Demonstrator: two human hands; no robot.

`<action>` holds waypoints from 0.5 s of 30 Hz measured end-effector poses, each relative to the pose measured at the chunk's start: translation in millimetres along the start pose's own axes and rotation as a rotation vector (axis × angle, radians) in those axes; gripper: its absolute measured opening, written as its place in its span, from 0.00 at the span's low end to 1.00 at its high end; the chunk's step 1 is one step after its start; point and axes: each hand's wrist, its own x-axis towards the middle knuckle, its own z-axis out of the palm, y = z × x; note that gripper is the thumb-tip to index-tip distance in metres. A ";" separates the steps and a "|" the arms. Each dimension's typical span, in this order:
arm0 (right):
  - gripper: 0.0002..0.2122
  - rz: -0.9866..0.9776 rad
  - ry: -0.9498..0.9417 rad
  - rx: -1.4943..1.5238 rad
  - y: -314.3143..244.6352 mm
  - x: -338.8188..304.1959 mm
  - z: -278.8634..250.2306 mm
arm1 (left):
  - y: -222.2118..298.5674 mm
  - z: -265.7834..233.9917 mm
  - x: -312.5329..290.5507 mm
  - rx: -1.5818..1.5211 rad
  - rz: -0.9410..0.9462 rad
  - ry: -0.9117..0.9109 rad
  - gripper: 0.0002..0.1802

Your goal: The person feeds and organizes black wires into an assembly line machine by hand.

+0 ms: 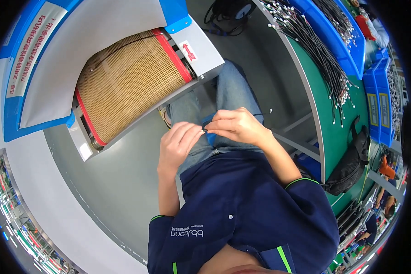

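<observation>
Above my lap, my left hand (180,142) and my right hand (239,126) meet fingertip to fingertip. Both pinch a thin black cable (260,113), gripping one end of it. The piece between the fingertips is small, dark and mostly covered. Past my right hand, the cable's other end sticks out to the right, tipped with a small white connector (271,110). Ahead and to the left, another dark cable (118,48) lies in a curve across the tan mesh conveyor belt (132,86).
The belt runs out of a blue and grey machine housing (123,13). On the right, a green-topped bench (326,150) carries a bundle of black cables (315,59), blue bins (380,100) and a black bag (349,164). A dark coiled cord (228,18) lies beyond the conveyor.
</observation>
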 end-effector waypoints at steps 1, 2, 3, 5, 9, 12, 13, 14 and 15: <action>0.04 0.001 -0.001 0.000 0.9 -0.1 2.5 | 0.1 1.1 0.7 -0.018 -0.032 0.048 0.11; 0.04 0.019 0.021 0.011 2.6 -0.7 5.3 | -0.3 2.5 -1.0 -0.019 -0.033 0.049 0.11; 0.04 0.037 0.043 0.023 3.7 -1.1 7.5 | -1.1 4.4 -3.9 -0.054 -0.034 0.047 0.11; 0.05 0.040 0.049 0.016 4.7 -0.9 10.8 | -2.5 6.0 -7.2 -0.090 -0.036 0.045 0.11; 0.05 0.024 0.065 0.008 5.1 0.5 14.4 | -4.3 7.6 -10.7 -0.097 -0.036 0.060 0.12; 0.05 0.033 0.040 0.012 5.6 -0.4 15.6 | -3.7 9.7 -11.7 -0.091 -0.035 0.086 0.12; 0.05 0.034 0.040 0.012 6.3 -0.9 15.6 | -3.7 10.5 -12.2 -0.084 -0.032 0.106 0.12; 0.05 0.043 0.058 0.041 6.9 -0.5 15.0 | -4.6 9.9 -12.6 -0.083 -0.032 0.106 0.12; 0.05 0.051 0.077 0.069 7.4 -0.4 14.4 | -6.1 8.9 -13.3 -0.074 -0.037 0.112 0.12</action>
